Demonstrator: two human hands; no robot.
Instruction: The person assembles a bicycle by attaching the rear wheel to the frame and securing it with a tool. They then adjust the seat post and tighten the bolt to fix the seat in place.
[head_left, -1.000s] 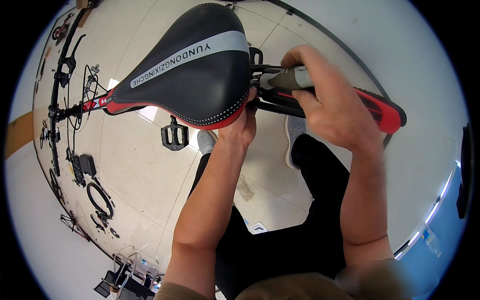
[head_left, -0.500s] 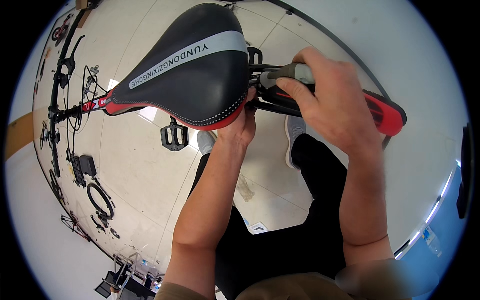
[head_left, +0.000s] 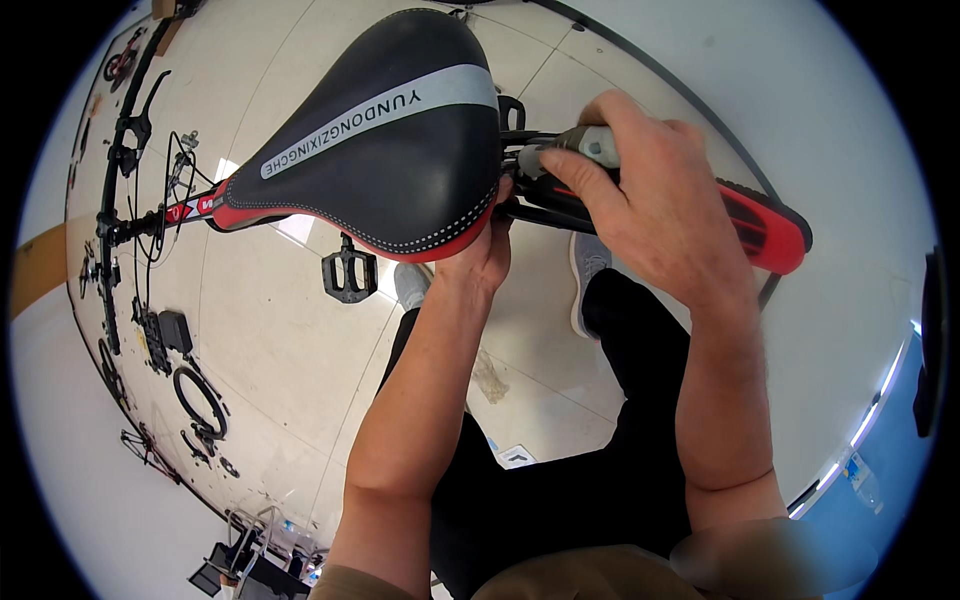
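Note:
A bicycle with a black, red-edged saddle (head_left: 370, 150) crossed by a grey stripe stands in front of me, its handlebar (head_left: 108, 225) to the left. Behind the saddle, my right hand (head_left: 665, 205) is closed round a thick grey-green tool handle (head_left: 598, 146), its thumb along the side. The handle's front end points left toward the parts under the saddle's rear; its tip is hidden. My left hand (head_left: 478, 255) reaches up under the saddle's rear edge. Its fingers are curled there, and what they grip is mostly covered by the saddle.
A red and black rear mudguard (head_left: 765, 230) extends to the right below my right hand. One black pedal (head_left: 349, 273) sticks out on the near side. Bicycle parts, including a black ring-shaped part (head_left: 200, 400), lie on the tiled floor at left. A clear bottle (head_left: 862, 484) is at far right.
My right hand has shifted slightly left and turned a little with the tool handle, whose end face shows more now. My left hand has stayed in place.

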